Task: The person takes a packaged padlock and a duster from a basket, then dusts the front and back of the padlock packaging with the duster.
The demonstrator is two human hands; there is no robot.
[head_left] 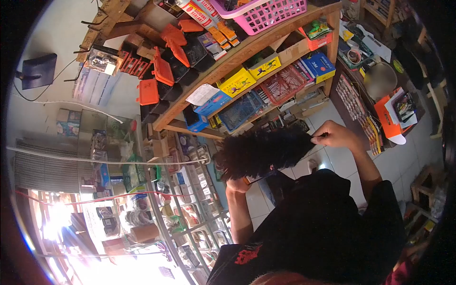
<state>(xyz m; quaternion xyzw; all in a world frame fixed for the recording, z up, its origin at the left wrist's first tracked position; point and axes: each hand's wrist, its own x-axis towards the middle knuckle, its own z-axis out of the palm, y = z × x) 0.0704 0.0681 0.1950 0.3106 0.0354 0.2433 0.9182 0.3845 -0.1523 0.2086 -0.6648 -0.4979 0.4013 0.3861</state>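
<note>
A fluffy black feather duster point(268, 151) spans the space between my two hands. My left hand point(239, 185) is closed at its lower left end, where a small orange part shows; some fingers are hidden by the feathers. My right hand point(335, 135) is raised at the other end, its thumb and fingers pinched on the tip of the feathers. Beyond the duster stands a wooden shelf point(216, 71) with boxes and baskets on it.
A pink basket point(266, 16) and open black cases with orange lids point(163, 71) stand on the top shelf. Glass shelving with packaged goods point(142, 218) is at the left. At the right, a counter holds an orange box point(387, 118). White floor tiles point(332, 159) show below.
</note>
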